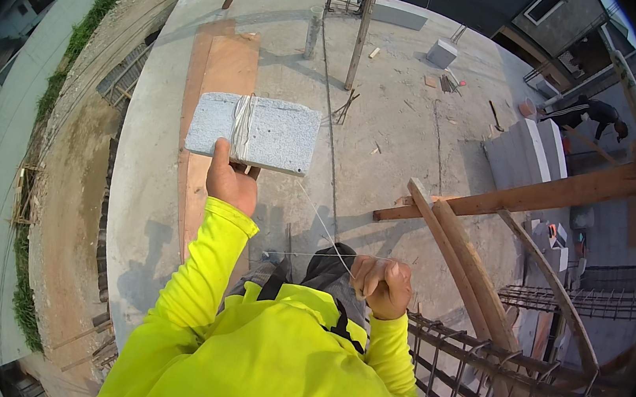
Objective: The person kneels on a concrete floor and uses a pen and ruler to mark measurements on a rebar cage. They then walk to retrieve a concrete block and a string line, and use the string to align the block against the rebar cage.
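My left hand (pixel 232 186) grips the lower edge of a light grey aerated concrete block (pixel 282 137), thumb on the near face and the other fingers mostly hidden beneath. Several turns of pale string (pixel 242 127) wrap the block left of its middle. A thin length of that string (pixel 321 221) runs down from the block to my right hand (pixel 382 284), which is closed in a pinch around it, in front of my body. Another thin strand crosses leftward from the right hand, low over my legs. Both sleeves are bright yellow.
Timber beams (pixel 525 194) slant in from the right, above a rebar cage (pixel 486 378). The slab's left edge drops to a dirt strip (pixel 69 192). A wooden post (pixel 364 30) and a plywood sheet (pixel 228 60) are ahead. Large pale blocks (pixel 518 156) stand right, near a bending person (pixel 594 113).
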`<state>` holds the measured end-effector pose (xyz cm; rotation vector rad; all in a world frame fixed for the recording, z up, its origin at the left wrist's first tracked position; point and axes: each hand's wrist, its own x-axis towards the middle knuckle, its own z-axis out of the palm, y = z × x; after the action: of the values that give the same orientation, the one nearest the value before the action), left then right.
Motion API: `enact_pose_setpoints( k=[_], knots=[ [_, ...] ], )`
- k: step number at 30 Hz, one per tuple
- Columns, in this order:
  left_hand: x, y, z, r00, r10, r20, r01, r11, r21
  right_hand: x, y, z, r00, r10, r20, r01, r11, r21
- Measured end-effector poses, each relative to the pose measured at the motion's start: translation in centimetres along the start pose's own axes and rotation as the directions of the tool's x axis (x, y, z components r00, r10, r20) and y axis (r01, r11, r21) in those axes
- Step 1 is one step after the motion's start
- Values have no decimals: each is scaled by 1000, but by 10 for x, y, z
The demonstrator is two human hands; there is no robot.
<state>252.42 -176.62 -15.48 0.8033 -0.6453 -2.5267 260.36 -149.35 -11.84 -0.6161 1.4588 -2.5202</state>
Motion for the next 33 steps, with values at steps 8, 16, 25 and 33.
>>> enact_pose_setpoints(
  k=[8,16,25,33],
  knots=[
    [127,-12,116,873,-146,466,146,989,38,136,63,-219,627,213,-749,206,882,424],
    [260,-121,287,562,724,401,-824,448,346,332,-1,-461,544,134,-828,209,935,288],
    [385,-231,473,926,293,237,-207,922,-328,391,-76,-654,274,108,-956,184,969,162],
    [508,-332,602,838,297,457,-394,910,130,260,-94,-817,-634,-74,-770,-22,997,-78]
  ],
)
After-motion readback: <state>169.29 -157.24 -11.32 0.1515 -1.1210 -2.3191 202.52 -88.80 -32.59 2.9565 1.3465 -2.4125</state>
